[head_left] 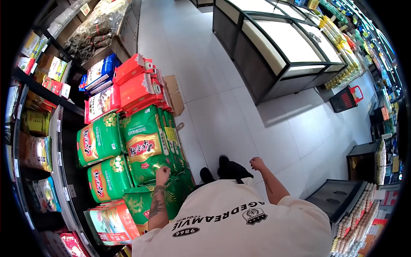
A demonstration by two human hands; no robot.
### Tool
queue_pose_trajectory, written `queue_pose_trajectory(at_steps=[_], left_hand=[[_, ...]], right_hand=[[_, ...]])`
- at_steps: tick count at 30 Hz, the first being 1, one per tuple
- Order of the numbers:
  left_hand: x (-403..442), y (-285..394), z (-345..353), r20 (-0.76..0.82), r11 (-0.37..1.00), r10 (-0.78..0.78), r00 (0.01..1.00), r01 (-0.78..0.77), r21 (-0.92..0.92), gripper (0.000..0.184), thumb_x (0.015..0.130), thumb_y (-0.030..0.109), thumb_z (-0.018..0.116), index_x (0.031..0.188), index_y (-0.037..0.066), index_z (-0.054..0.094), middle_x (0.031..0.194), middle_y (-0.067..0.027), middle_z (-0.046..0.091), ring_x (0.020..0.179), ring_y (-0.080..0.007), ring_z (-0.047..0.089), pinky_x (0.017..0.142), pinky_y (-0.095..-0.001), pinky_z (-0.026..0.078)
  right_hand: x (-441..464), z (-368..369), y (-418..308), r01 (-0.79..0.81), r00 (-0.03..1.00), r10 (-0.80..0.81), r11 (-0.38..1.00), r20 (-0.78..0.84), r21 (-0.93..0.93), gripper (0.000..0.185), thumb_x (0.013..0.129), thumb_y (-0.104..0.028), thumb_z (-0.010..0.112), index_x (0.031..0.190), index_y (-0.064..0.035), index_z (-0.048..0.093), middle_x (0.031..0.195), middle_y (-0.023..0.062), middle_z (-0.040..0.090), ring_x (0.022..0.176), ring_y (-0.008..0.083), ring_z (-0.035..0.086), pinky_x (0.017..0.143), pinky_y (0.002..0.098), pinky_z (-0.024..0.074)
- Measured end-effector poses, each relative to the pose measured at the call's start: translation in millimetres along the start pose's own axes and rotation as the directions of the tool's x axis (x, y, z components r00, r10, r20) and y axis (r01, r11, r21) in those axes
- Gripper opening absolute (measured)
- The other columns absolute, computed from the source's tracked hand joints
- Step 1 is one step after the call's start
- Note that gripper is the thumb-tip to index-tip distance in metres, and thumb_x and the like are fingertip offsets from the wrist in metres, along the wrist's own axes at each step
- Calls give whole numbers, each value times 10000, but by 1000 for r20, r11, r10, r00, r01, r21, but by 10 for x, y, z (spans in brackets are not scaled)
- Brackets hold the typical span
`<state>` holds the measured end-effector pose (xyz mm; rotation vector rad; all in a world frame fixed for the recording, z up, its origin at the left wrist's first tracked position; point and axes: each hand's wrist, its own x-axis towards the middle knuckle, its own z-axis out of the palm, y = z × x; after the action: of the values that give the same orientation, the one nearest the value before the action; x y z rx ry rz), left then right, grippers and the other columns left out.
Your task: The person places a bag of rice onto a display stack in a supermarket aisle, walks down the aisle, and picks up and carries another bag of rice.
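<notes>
My left hand (162, 175) is above the stacked green bags (143, 143), close to the lower edge of the upper one; whether it touches the bag I cannot tell. Its fingers are curled in and nothing shows in them. On the other side of my body, my right hand (257, 163) hangs over the tiled floor with its fingers curled and nothing visible in it. More green bags (107, 179) lie to the left. Red packages (139, 92) are piled beyond them, and a red and white bag (113, 225) lies nearer to me.
Shelves with packaged goods (38, 152) run along the left. A black-framed display counter (274, 51) stands ahead to the right, with a black and red basket (344, 99) beside it. Egg trays (355, 218) and a dark cabinet (332, 195) are at the lower right.
</notes>
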<state>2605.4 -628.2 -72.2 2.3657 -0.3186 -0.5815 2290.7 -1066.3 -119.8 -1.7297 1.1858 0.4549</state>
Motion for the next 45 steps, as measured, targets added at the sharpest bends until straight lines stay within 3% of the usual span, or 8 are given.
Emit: queue_pose_trajectory(at_steps=[11,22,27,29,31,35,41,45], left_hand=[[241,-404,238,168,914,-385,907,351,202,318,712,304,607,835,13,646,773,-201,621,765,-344,612,693,-401,474],[1801,383,313,57,923,-359,931,364,-126,274,771,249,608,882,0,632,749,-138,640,705,-229,626,660,-311,483],[2626,637,226,48,954,-190,981,196,-229,191,814,169,565,910,8,596,705,-61,611,550,-118,560,487,-243,427],[2926,827,69,194,884,-367,910,406,-233,266,768,246,622,879,3,626,728,-109,636,640,-198,611,622,-304,482],[3263,775,-33,202,946,-308,929,322,-37,284,756,286,618,851,19,639,709,-120,636,647,-211,621,628,-313,487],[4074,277,-274,232,959,-93,968,25,281,299,736,320,603,815,39,664,774,-179,635,723,-297,628,668,-360,491],[5892,407,-1187,297,985,-79,951,28,172,314,735,314,600,820,14,639,777,-188,623,760,-312,619,695,-388,484],[7118,564,-1749,158,994,-56,986,39,105,296,763,279,588,878,8,619,760,-176,625,712,-288,620,634,-358,483]], right_hand=[[1553,-161,-1529,126,979,-87,969,183,-213,240,744,-215,526,798,-1,623,654,97,618,518,178,604,453,301,494],[3447,-1055,-3379,519,819,-572,766,-37,-379,280,745,-237,520,816,8,635,698,163,626,596,251,617,628,356,498],[3453,-1176,-4014,354,930,-366,898,1,-263,286,735,-245,519,846,-12,641,840,184,624,805,330,591,742,390,474],[3490,-1132,-4027,299,950,-311,910,4,-287,288,730,-244,511,848,-16,643,886,192,620,867,351,577,777,401,465],[3606,-1022,-3958,278,956,-293,895,9,-350,291,729,-242,507,844,-12,643,891,196,618,873,349,576,777,402,463],[3657,-873,-3827,204,969,-244,886,-46,-416,261,715,-228,500,746,-18,652,769,185,630,750,327,608,711,397,484],[3528,-954,-4542,-79,993,65,986,-98,-145,250,698,-213,486,619,-31,637,538,130,590,491,243,591,576,352,503],[3752,-808,-5084,-94,991,88,994,-100,-61,253,704,-236,501,694,-31,648,654,153,620,626,281,611,645,367,499]])
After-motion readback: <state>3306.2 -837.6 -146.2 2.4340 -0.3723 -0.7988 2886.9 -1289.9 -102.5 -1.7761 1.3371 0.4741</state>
